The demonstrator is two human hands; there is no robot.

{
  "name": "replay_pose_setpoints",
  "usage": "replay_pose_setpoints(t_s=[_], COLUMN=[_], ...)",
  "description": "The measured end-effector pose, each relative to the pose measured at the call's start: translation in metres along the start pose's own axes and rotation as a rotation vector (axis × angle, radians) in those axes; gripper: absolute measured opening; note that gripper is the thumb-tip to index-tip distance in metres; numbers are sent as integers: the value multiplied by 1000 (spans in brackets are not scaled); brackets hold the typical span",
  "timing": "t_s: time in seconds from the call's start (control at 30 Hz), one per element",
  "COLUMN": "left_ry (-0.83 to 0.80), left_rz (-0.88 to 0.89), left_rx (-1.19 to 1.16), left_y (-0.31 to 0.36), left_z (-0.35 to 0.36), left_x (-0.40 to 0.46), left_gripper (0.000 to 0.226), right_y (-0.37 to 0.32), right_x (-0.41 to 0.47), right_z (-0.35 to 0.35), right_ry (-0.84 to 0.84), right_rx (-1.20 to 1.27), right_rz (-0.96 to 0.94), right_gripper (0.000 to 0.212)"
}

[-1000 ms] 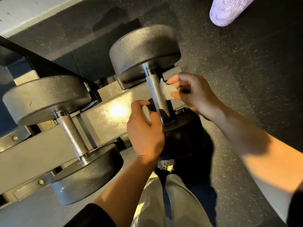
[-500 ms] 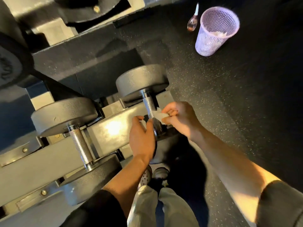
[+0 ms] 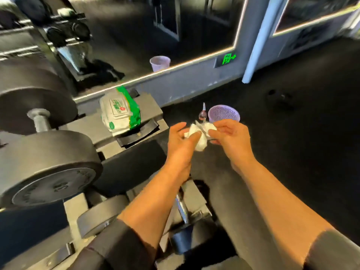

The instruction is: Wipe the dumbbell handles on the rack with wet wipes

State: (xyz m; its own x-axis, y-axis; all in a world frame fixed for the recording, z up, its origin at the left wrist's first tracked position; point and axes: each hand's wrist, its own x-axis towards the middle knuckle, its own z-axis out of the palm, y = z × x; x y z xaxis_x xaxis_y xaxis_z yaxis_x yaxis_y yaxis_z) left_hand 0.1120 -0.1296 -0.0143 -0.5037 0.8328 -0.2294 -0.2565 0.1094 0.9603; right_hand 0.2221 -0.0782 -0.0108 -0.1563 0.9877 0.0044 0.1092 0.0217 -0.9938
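A crumpled white wet wipe [image 3: 200, 136] is held between both hands, raised above the floor in front of me. My left hand [image 3: 180, 143] pinches its left side with thumb and fingers. My right hand [image 3: 230, 138] pinches its right side. Below my forearms lies a small dumbbell, its knurled metal handle [image 3: 182, 209] showing on the lower rack [image 3: 194, 193]. A larger dumbbell [image 3: 46, 166] sits on the upper tier at left, its handle [image 3: 40, 121] partly visible. A white and green pack of wet wipes [image 3: 119, 112] lies on the rack's end.
A purple mesh bin [image 3: 224, 114] stands on the dark rubber floor just beyond my hands, with a small spray bottle [image 3: 202, 114] beside it. A mirror wall [image 3: 175, 36] runs along the back, reflecting the bin and rack. A pillar [image 3: 253, 55] stands at right.
Both hands have left the small dumbbell's handle and lifted the wipe up in front of me. My head has risen, bringing the wipes pack, bin and mirror into view.
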Motion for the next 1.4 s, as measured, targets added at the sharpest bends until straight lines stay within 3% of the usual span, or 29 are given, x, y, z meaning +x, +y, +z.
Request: replay_pose_setpoints(t_s=[0.2,0.33,0.43,0.7,0.83,0.93,1.1,1.23,1.4], left_ry=[-46,23,46,-19,-92,-180,-344,-415,-403], left_rz=[163,181,171,96,42,32,51,25,-153], left_rx=[59,42,37,20,34,204,301,342,339], left_y=[56,71,73,64,60,52,42,24,-8], left_z=[56,107,156,313,364,384,393,385,371], left_x=[9,29,51,112,139,168,226,296,389], left_gripper=[11,9,9,14,41,58,38,29,18], right_y=[-57,-71,-74,-56,-43,-32,-10,13,55], right_x=[27,63,97,221,271,303,351,405,473], right_z=[-42,-74,-108,-227,-273,-297,-301,-280,-238], right_ry=[46,13,-89,-103,-153,-146,-109,-149,-172], right_rx=[75,94,103,-144,-166,-175,-280,-386,-376], right_rz=[-126,-158,-163,-172,-99,-79,-169,-88,145], right_gripper=[17,18,33,43,38,38,27,29,30])
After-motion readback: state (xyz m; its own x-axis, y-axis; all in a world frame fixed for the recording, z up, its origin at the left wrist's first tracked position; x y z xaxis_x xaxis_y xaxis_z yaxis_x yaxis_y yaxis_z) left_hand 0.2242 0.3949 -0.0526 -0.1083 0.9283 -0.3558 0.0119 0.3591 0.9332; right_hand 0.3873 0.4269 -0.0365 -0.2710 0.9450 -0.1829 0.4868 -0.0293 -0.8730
